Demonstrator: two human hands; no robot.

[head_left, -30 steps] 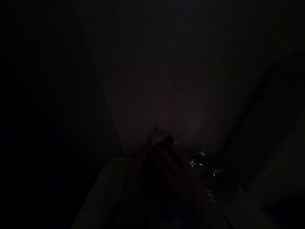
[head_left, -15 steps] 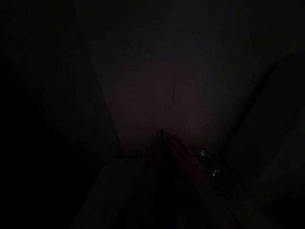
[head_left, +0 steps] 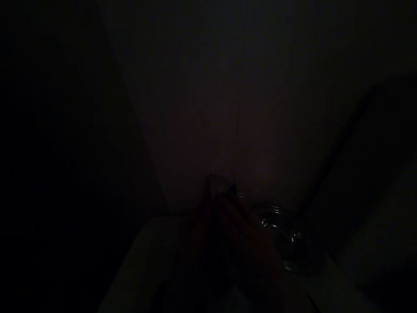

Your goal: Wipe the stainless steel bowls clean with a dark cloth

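Observation:
The picture is very dark, and only outlines show. My right hand lies right of the middle, its fingers pressed together and pointing up and to the left. My left hand is a faint shape beside it. Between them a thin, greyish piece with pointed corners sticks up past the fingertips; it looks like a cloth or a bag edge, but I cannot make out which. Its lower part is lost in shadow. Just right of my right hand sits a round, shiny bowl or dish, with light glinting on its rim.
Under the hands is a pale table or stand with a rounded far left corner. A wall rises close behind it, with a thin vertical line on it. A dark slanted shape stands at the right.
My right hand has shifted left and slightly down, uncovering more of the shiny bowl. The piece between the hands has spread wider and shows more of its pale face.

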